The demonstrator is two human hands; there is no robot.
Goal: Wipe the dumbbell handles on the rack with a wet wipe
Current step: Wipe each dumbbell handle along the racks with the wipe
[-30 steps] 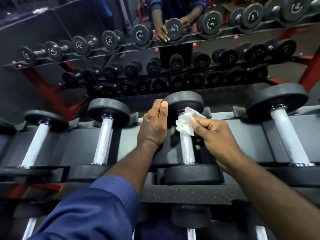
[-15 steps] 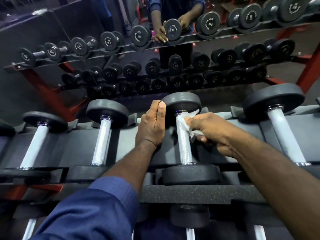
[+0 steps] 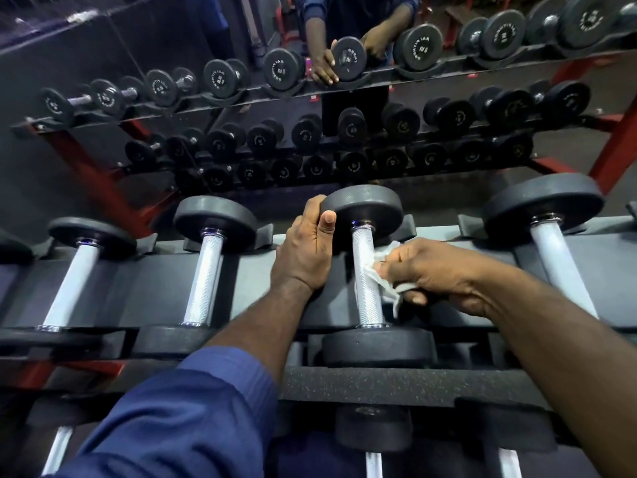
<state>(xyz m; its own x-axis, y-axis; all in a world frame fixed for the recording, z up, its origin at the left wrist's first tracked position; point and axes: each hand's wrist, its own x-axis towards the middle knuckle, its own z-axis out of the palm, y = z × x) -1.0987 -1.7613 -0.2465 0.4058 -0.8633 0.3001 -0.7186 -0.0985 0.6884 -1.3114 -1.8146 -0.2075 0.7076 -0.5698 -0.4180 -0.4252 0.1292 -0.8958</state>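
The dumbbell lies on the rack's top tier, 3rd from the left of 4. The left hand curls round the rim of its far head, thumb up against it. The right hand, fingers bunched, pinches a white wipe against the handle's right side.

Four dumbbells lie side by side on the rack. From the third one's handle, my left hand sits at ten o'clock on the far head. My right hand is at three o'clock, with the wipe between it and the handle. A mirror stands behind, at twelve.
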